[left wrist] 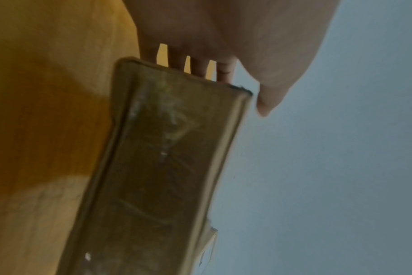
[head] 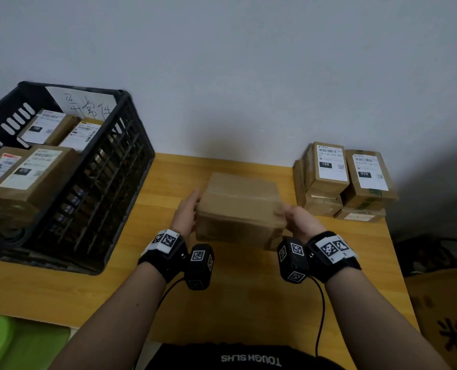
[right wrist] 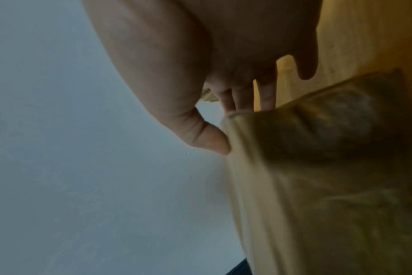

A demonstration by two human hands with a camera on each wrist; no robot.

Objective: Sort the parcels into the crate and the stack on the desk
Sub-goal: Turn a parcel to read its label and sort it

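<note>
A plain brown parcel [head: 238, 209] is held above the middle of the wooden desk [head: 248, 303], motion-blurred. My left hand [head: 188, 213] holds its left end; in the left wrist view the fingers [left wrist: 200, 67] reach behind the parcel [left wrist: 158, 167] and the thumb [left wrist: 266, 104] lies just off its edge. My right hand [head: 298, 220] grips the right end, thumb [right wrist: 212, 141] on one face of the parcel [right wrist: 318, 167] and fingers behind. The black crate [head: 109, 182] at left holds several labelled parcels. A stack of labelled parcels [head: 342, 182] stands at the desk's back right.
A handwritten paper sign [head: 85, 102] leans inside the crate. A grey wall runs behind the desk. Off the desk, a green object [head: 8, 340] sits at lower left. A printed cardboard box [head: 446, 316] and a dark object [head: 435, 252] stand at right.
</note>
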